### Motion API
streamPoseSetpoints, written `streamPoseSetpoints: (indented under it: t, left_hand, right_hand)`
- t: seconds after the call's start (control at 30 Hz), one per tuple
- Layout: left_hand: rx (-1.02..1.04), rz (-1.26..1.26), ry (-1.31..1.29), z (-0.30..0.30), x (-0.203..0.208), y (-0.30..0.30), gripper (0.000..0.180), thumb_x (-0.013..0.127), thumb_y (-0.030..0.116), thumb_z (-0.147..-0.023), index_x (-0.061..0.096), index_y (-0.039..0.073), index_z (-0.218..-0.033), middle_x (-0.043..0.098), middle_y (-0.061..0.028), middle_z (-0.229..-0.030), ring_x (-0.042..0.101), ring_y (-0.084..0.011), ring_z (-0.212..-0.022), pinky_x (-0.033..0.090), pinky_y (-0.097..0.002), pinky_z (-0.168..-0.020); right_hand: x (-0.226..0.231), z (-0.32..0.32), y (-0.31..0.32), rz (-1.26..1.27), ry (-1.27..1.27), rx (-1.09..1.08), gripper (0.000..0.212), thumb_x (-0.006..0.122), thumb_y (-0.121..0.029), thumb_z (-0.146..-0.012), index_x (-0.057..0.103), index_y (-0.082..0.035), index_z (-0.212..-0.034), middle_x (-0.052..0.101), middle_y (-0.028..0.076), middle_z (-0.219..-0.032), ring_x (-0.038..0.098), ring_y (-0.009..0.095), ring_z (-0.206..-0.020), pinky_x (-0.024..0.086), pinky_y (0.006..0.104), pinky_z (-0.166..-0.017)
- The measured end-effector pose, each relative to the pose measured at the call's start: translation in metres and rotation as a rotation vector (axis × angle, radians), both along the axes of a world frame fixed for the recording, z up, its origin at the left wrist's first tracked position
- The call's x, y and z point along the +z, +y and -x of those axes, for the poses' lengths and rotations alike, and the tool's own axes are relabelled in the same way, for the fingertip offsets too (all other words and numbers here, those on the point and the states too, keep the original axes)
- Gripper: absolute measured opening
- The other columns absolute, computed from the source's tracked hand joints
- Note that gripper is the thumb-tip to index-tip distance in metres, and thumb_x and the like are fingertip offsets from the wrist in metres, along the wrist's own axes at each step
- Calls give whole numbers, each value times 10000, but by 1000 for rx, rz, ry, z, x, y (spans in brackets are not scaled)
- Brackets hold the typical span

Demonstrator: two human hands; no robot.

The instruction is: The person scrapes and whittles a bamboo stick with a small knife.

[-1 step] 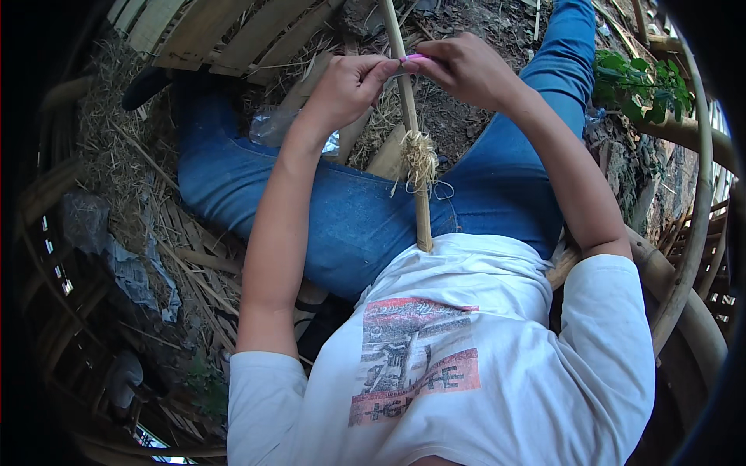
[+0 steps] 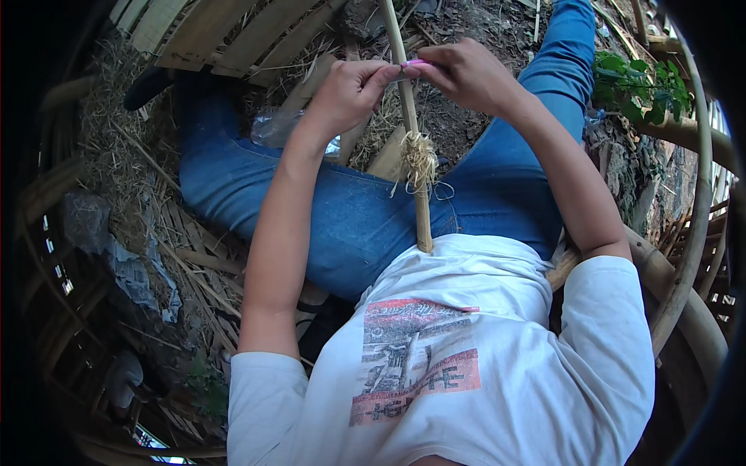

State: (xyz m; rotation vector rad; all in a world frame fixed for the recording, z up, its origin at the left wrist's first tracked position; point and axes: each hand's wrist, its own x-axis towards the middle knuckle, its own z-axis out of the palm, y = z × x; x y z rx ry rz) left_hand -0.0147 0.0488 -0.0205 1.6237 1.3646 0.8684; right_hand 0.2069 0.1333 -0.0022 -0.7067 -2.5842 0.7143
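Note:
A slim wooden stick [image 2: 406, 105] runs from the top of the view down to my waist, its lower end against my white shirt. Tied round its lower part is a tuft of straw-like fibre [image 2: 420, 158] with loose ends. My left hand [image 2: 351, 93] is closed in a pinch against the stick's upper part; what lies in the fingertips is too small to make out. On the other side, my right hand [image 2: 468, 74] pinches a small bright pink thing [image 2: 415, 63], its kind unclear. Both hands' fingertips nearly meet across the stick.
My legs in blue jeans [image 2: 350, 213] spread around the stick. Wooden slats [image 2: 249, 39] stand at the far left, and clear plastic [image 2: 272, 128] lies by my left thigh. Dry straw [image 2: 128, 132] covers ground at left. Bent poles [image 2: 703, 171] and a leafy plant [image 2: 641, 85] are at right.
Both hands have shifted very slightly down toward me along the stick. The grips look the same.

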Motion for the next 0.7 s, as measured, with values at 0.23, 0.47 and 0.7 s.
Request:
streamPoseSetpoints:
  t: [0.23,0.47,0.7]
  left_hand:
    - [-64,9,25,9,8,11,331,605,326,-1035,754,32,-1022,621,-56,-625,582,-128,-578,471,-325,-568]
    - [-53,-184,271,33,6,71,357,518,306,-1084,719,12,-1104,590,-11,-684,569,-91,-652,467,-283,-619]
    - [-144,55,137,37,25,92,336,492,246,-1094,683,2,-963,579,-28,-689,546,-125,-654,450,-308,-609]
  right_hand:
    - [6,8,16,47,-66,12,315,625,-337,-1007,758,-53,-1036,647,172,-695,636,334,-614,504,441,-605]
    - [34,32,72,-22,-147,38,313,626,-314,-998,762,-35,-953,697,196,-767,671,393,-687,526,475,-650]
    - [35,44,97,-165,-141,118,329,623,-288,-998,705,-9,-846,682,182,-743,674,369,-703,521,478,-664]
